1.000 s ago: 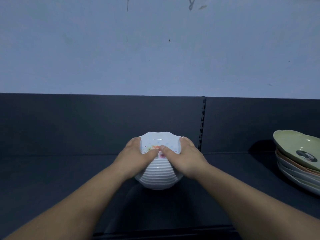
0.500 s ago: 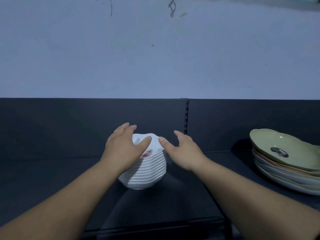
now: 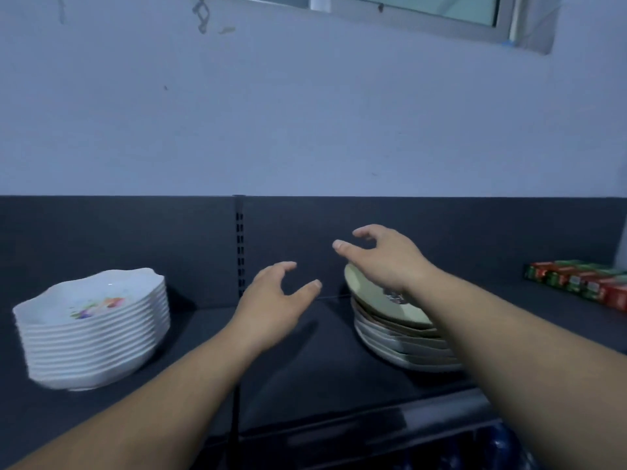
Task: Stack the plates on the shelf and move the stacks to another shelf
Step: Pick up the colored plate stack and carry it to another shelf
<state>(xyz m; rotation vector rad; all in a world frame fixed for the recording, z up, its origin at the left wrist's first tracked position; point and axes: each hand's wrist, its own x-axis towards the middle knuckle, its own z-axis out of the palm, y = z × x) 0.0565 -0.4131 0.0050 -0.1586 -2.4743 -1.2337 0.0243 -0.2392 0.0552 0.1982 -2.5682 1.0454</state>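
A person's two bare hands reach over a dark shelf [image 3: 322, 368] midway through a plate-sorting job: at left, a white stack [image 3: 91, 330] of scallop-rimmed plates stands squared and free of either hand, glossy, with a small floral print in the well of the top plate and the rims nesting in even ribs down its side. That pile looks finished as a stack. To the right of the slotted upright [image 3: 240, 245], a second stack [image 3: 390, 337] sits looser and tilted, topped by a pale green plate [image 3: 369, 296] with a dark motif at its centre, over peach-brown and grey-white rims that do not line up. The left hand [image 3: 268, 303] hovers just beside this pile, fingers spread and gently curved, holding nothing. The right hand [image 3: 390, 262] hangs over the green plate's far edge, likewise open and empty, though motion blur makes it hard to say whether it touches the rim. Judged from this, the mixed pile wants straightening or lifting next, and which shelf is the destination cannot be told. The shelf surface and back panel look like matte dark painted metal. Red and green cartons [image 3: 583, 283] lie at far right, well apart from the plates
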